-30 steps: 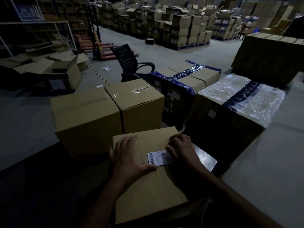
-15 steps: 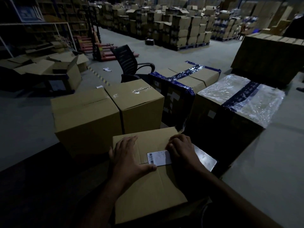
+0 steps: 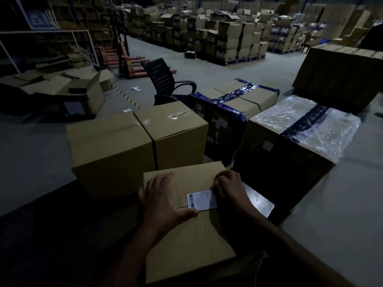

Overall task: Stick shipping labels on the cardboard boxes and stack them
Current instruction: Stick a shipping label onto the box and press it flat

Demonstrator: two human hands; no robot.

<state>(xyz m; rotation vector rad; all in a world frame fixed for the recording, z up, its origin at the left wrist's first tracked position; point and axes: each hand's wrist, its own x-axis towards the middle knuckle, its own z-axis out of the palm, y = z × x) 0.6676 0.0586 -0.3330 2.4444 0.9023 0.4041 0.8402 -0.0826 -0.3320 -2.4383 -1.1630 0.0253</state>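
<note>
Both our hands lie on top of the near cardboard box [image 3: 186,241], and neither one grasps anything we can make out. Our left hand [image 3: 163,200] is spread flat, fingers straight and pointing toward the far edge, thumb stretched right so its tip touches the near-left corner of the shipping label [image 3: 200,200]. Our right hand [image 3: 229,188] sits over the label's right end with its fingers bent under at the knuckles; whether they pinch the label or only press it down we cannot tell. The label lies between our two hands, white with a barcode along its left side, set across the seam of the box's flaps.

Just beyond this box stand two plain cardboard boxes [image 3: 132,146] side by side and touching. To their right is a box bound in blue tape [image 3: 234,104], and right of that a box wrapped in clear film [image 3: 306,125] with a dark band. Farther off on the floor stands a black office chair [image 3: 163,79], with stacked cartons [image 3: 228,40] at the far end.
</note>
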